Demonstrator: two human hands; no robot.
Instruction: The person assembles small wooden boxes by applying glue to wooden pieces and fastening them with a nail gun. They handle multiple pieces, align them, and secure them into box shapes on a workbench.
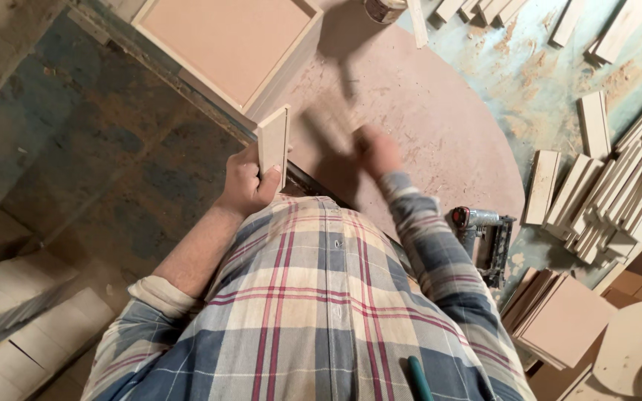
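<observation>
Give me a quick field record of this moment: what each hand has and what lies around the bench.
left hand: grips a small wooden panel, held upright on edge
right hand: motion-blurred, holding a blurred wooden strip; grip unclear
work surface: round brown board on the bench
open box: square, pale frame, at the board's upper left edge
nail gun: lying at the board's right edge, untouched
loose slats: piled to the right
square boards: stacked lower right
</observation>
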